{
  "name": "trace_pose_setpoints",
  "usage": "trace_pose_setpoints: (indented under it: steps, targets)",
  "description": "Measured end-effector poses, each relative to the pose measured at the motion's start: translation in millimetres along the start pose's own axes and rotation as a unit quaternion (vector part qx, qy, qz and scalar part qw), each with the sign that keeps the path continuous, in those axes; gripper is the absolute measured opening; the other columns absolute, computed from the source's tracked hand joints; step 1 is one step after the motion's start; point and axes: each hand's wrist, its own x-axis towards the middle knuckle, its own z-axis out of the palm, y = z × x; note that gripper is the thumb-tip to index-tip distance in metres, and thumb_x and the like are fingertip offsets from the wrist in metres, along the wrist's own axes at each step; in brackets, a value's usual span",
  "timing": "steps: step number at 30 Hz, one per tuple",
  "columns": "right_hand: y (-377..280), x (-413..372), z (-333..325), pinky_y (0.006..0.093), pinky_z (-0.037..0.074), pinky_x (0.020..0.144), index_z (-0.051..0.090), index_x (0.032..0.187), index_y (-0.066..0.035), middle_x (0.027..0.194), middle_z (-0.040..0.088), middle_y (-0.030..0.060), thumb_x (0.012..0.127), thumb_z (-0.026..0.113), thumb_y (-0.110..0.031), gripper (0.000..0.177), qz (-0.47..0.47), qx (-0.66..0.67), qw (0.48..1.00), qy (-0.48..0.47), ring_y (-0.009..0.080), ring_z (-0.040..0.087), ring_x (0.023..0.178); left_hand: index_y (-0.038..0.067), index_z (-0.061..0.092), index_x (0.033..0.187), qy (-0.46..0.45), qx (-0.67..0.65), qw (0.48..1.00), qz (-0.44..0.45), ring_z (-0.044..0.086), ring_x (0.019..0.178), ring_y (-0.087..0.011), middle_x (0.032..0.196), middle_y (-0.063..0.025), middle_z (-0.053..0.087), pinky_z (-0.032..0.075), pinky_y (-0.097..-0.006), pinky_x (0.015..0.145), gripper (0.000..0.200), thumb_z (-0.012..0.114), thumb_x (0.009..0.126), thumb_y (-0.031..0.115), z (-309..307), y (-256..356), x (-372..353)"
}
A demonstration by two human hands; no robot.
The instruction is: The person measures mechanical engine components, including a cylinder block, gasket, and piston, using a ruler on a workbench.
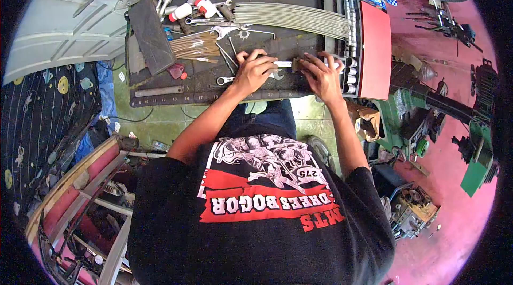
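Observation:
My left hand [256, 73] is closed, fingers curled at the left end of a flat silver bar-like tool [283, 64] whose exact kind I cannot make out. My right hand [324, 75] pinches a small brownish metal piece [295, 65] at the bar's other end. Both hands are low over the dark bench mat [200, 82]. Just below my left fingers lies the open jaw of a wrench [277, 74]. A ring-ended wrench [225, 80] rests left of that hand. Beside my right hand stands a row of silver sockets [351, 71].
Thin metal rods [291, 18] and brown sticks [193, 47] lie behind my hands, with red-and-white bottles [180, 12] nearby. A dark block [152, 36] and a metal tube [158, 91] are at left. A red panel [375, 50] edges the right; a green machine [403, 108] stands beyond.

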Motion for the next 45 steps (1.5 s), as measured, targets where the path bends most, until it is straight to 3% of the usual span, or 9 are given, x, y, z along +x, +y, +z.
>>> trace_pose_setpoints:
  steps: [3, 10, 12, 21, 26, 31, 38, 45]
  targets:
    - [4, 0, 7, 0.0582, 0.031, 0.103, 0.069, 0.13, -0.03, 0.14, 0.064, -0.0089, 0.088, 0.072, -0.027, 0.042, -0.072, -0.049, 0.996, -0.014, 0.026, 0.05, 0.131, 0.021, 0.08, 0.093, 0.003, 0.002, 1.0, 0.002, 0.059, 0.116, -0.0168, 0.117, 0.0082, 0.075, 0.027, -0.0456, 0.095, 0.011, 0.077, 0.083, 0.018, 2, -1, -1]
    - [2, 8, 38, 0.0587, 0.029, 0.105, 0.069, 0.131, -0.027, 0.133, 0.069, -0.0068, 0.088, 0.066, -0.017, 0.044, -0.073, -0.026, 0.997, 0.004, 0.0237, 0.051, 0.134, 0.022, 0.081, 0.094, 0.02, 0.023, 1.0, 0.003, 0.059, 0.116, -0.0165, 0.115, 0.0085, 0.076, 0.027, -0.0451, 0.095, 0.012, 0.077, 0.083, 0.019, -4, 4, -3]
    - [-1, 10, 44, 0.0595, 0.029, 0.105, 0.069, 0.131, -0.026, 0.133, 0.069, -0.0066, 0.088, 0.066, -0.017, 0.044, -0.07, -0.018, 0.997, 0.011, 0.0237, 0.051, 0.134, 0.022, 0.081, 0.097, 0.018, 0.022, 0.999, -0.017, 0.057, 0.118, -0.0167, 0.117, 0.0098, 0.074, 0.028, -0.0494, 0.097, 0.017, 0.076, 0.081, 0.018, -4, 2, -6]
    - [-23, 16, 52, 0.0623, 0.027, 0.105, 0.07, 0.13, -0.028, 0.135, 0.068, -0.0092, 0.091, 0.061, -0.019, 0.041, -0.069, -0.032, 0.997, -0.003, 0.0241, 0.051, 0.135, 0.022, 0.081, 0.095, 0.017, 0.014, 1.0, -0.014, 0.057, 0.119, -0.0183, 0.116, 0.0075, 0.076, 0.027, -0.0487, 0.098, 0.015, 0.074, 0.083, 0.019, -7, -5, -10]
    - [-17, 12, 46, 0.0631, 0.027, 0.104, 0.07, 0.13, -0.028, 0.135, 0.068, -0.0087, 0.092, 0.062, -0.024, 0.039, -0.058, -0.022, 0.998, 0.005, 0.0244, 0.05, 0.135, 0.021, 0.081, 0.096, 0.003, 0.021, 1.0, -0.009, 0.056, 0.119, -0.0186, 0.119, 0.0076, 0.075, 0.027, -0.0482, 0.098, 0.015, 0.069, 0.087, 0.02, -11, -6, -7]
    - [-37, 24, 67, 0.0619, 0.029, 0.104, 0.071, 0.126, -0.026, 0.132, 0.07, -0.0071, 0.088, 0.063, -0.019, 0.04, -0.076, -0.024, 0.997, 0.009, 0.0249, 0.051, 0.134, 0.019, 0.08, 0.094, 0.019, 0.001, 1.0, -0.005, 0.057, 0.116, -0.0171, 0.112, 0.0087, 0.076, 0.027, -0.0482, 0.097, 0.013, 0.071, 0.085, 0.02, -6, -10, -7]
    - [-8, 7, 46, 0.0613, 0.029, 0.104, 0.072, 0.126, -0.03, 0.134, 0.069, -0.0103, 0.086, 0.067, -0.019, 0.042, -0.05, -0.018, 0.998, 0.024, 0.0247, 0.053, 0.129, 0.02, 0.08, 0.093, 0.027, -0.014, 1.0, -0.003, 0.058, 0.114, -0.0148, 0.113, 0.0087, 0.076, 0.027, -0.0481, 0.098, 0.013, 0.075, 0.082, 0.017, -8, -7, -6]
    - [-42, 25, 65, 0.0612, 0.031, 0.104, 0.073, 0.123, -0.029, 0.129, 0.071, -0.0099, 0.086, 0.066, -0.016, 0.04, -0.064, -0.028, 0.997, 0.028, 0.0242, 0.053, 0.129, 0.02, 0.081, 0.093, 0.016, -0.009, 1.0, -0.01, 0.058, 0.115, -0.0155, 0.114, 0.0088, 0.075, 0.027, -0.0488, 0.097, 0.013, 0.075, 0.082, 0.016, -5, -11, -7]
